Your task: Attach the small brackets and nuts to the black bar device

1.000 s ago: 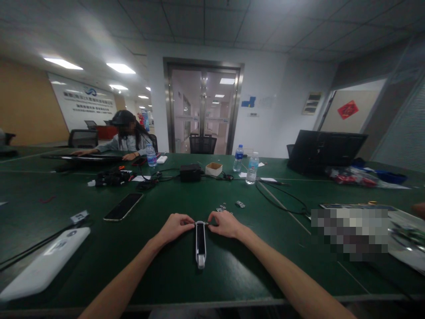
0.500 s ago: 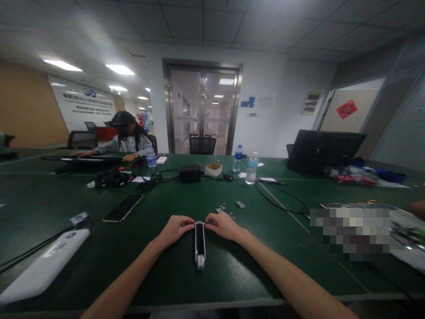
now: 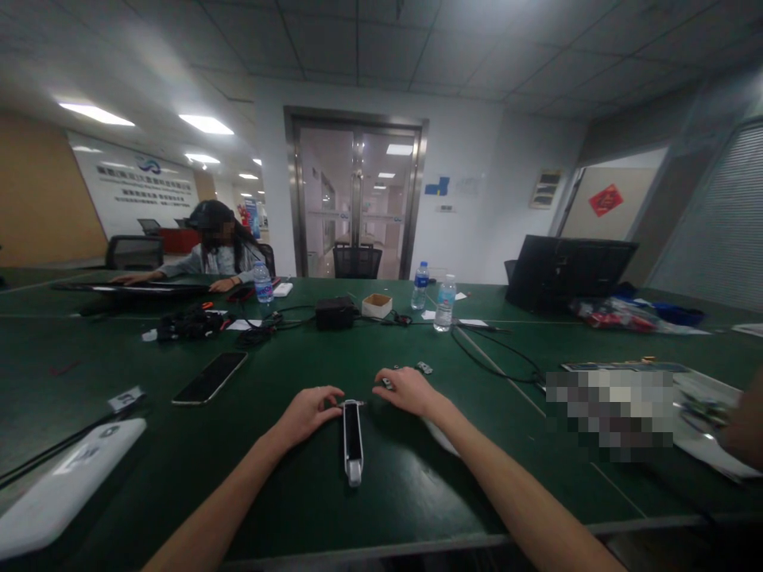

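A slim device [image 3: 354, 441] with a white frame, a dark long face and a pale block at its near end lies on the green table in front of me. Thin pieces stick out sideways at its far end. My left hand [image 3: 310, 415] rests beside that end, thumb and index finger apart, the thumb tip close to or touching the left piece. To the right, away from the device, my right hand [image 3: 408, 391] hovers with thumb and fingers parted over small metal parts [image 3: 387, 384], partly hidden by it. Another small metal part [image 3: 424, 368] lies just beyond.
A phone [image 3: 211, 377] and a white casing [image 3: 75, 485] lie left. Farther back are a black box [image 3: 335, 313], a small carton [image 3: 377, 306], bottles [image 3: 444, 306] and cables. A monitor [image 3: 572, 274] stands back right. Across the table sits a person [image 3: 218, 246]; another person's arm [image 3: 745, 425] shows right.
My right hand has let go of the device's far end and moved right, over the small parts. My left hand's fingers have loosened and parted beside the device. The view has turned slightly right.
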{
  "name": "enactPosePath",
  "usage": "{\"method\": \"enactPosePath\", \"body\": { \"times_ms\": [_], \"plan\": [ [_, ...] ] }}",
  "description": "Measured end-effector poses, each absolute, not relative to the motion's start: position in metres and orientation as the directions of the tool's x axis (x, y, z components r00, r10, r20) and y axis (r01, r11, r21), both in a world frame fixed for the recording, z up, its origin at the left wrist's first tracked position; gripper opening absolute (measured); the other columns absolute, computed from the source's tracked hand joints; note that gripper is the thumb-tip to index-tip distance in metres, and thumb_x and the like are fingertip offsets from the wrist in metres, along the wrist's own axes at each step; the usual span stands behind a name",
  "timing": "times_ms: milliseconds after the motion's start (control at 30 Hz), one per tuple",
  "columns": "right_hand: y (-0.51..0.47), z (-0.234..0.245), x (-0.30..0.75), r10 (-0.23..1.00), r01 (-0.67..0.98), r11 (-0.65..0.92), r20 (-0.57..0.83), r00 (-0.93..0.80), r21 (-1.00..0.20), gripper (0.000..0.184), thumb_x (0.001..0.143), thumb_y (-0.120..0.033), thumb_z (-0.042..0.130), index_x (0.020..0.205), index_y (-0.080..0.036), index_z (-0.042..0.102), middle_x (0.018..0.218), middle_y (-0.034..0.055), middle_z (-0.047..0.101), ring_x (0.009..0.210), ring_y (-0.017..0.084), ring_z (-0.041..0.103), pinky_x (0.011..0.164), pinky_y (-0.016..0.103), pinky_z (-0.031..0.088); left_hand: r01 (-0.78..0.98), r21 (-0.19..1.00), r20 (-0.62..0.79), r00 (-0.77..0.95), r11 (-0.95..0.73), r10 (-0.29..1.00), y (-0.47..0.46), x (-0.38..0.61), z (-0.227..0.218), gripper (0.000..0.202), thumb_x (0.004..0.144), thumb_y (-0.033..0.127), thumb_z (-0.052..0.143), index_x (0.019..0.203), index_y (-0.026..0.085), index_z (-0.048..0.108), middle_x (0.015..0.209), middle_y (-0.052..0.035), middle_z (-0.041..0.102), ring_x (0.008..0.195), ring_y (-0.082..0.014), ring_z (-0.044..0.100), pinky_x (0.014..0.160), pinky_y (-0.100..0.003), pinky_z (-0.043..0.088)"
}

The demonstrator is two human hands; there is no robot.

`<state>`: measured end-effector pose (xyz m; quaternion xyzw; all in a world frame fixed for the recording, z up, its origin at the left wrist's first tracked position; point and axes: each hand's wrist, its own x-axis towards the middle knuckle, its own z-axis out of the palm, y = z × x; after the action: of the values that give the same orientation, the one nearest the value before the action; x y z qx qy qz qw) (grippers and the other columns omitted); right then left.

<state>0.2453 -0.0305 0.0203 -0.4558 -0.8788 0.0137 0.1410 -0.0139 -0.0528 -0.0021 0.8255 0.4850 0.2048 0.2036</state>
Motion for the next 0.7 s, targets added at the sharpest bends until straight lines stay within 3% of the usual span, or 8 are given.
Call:
{"method": "enactPosePath", "body": {
  "times_ms": [233, 367, 700],
  "plan": [
    [-0.006, 0.031, 0.299, 0.947, 0.946, 0.311, 0.108, -0.302, -0.086, 0.021, 0.084, -0.026, 0.052, 0.096, -0.022, 0.068, 0.089, 0.0085, 0.069, 0.083, 0.022, 0.064, 0.064, 0.026, 0.039, 0.734, 0.511, 0.141, 0.442, -0.448, 0.886, -0.056, -0.016, 0.007, 0.040, 0.082, 0.043, 0.058, 0.115, 0.020, 0.059, 0.096, -0.0027, 0.065, 0.072, -0.0165, 0.054, 0.063, -0.026, 0.041],
    [-0.003, 0.027, 0.302, 0.954, 0.948, 0.300, 0.015, -0.300, -0.101, 0.020, 0.080, -0.028, 0.057, 0.094, -0.024, 0.070, 0.092, 0.0069, 0.068, 0.086, 0.021, 0.063, 0.067, 0.025, 0.040, 0.743, 0.486, 0.139, 0.455, -0.461, 0.880, -0.057, -0.016, 0.007, 0.039, 0.083, 0.042, 0.057, 0.114, 0.019, 0.059, 0.095, -0.0026, 0.064, 0.072, -0.0165, 0.054, 0.064, -0.026, 0.040],
    [0.000, 0.013, 0.292, 0.954, 0.951, 0.297, -0.017, -0.300, -0.090, 0.024, 0.081, -0.031, 0.055, 0.100, -0.024, 0.068, 0.099, 0.0088, 0.067, 0.094, 0.024, 0.063, 0.072, 0.028, 0.044, 0.748, 0.474, 0.135, 0.461, -0.466, 0.877, -0.057, -0.016, 0.006, 0.039, 0.085, 0.045, 0.056, 0.114, 0.020, 0.059, 0.096, -0.0025, 0.063, 0.073, -0.0161, 0.054, 0.063, -0.026, 0.040]
  ]
}}
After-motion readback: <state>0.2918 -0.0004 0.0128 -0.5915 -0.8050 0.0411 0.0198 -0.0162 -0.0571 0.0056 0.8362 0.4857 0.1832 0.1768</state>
